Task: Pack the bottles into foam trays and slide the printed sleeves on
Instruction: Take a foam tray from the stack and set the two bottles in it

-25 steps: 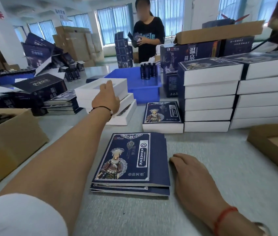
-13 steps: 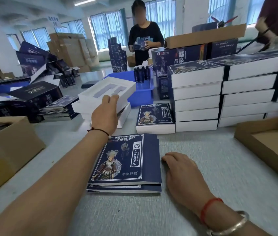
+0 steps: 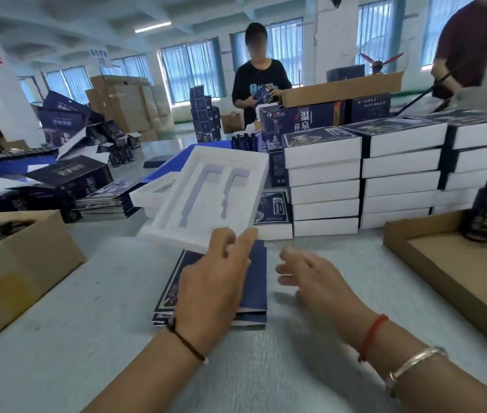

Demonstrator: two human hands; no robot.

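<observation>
Left hand (image 3: 215,281) pinches the near edge of 1 white foam tray (image 3: 206,198), thumb on top and fingers underneath, so the tray hangs tilted in the air over the flat printed sleeves (image 3: 251,293) lying on the table (image 3: 87,338). Both of its 2 bottle-shaped recesses are empty. Right hand (image 3: 310,278) hovers just beside the sleeves, fingers spread and loose, holding nothing. A dark bottle (image 3: 486,210) stands at the far right in a shallow cardboard box (image 3: 444,263), well apart from the tray; more bottles (image 3: 245,141) stand by the blue bin (image 3: 170,165).

Risks, as judged from here: a 1-edge pinch gives little control of a tilted tray, so it may slip or swing into the remaining tray stack (image 3: 152,195). Soft foam may dent or crack at the pinched edge. Set down on the sleeves, the tray could skew or crease them.
</observation>
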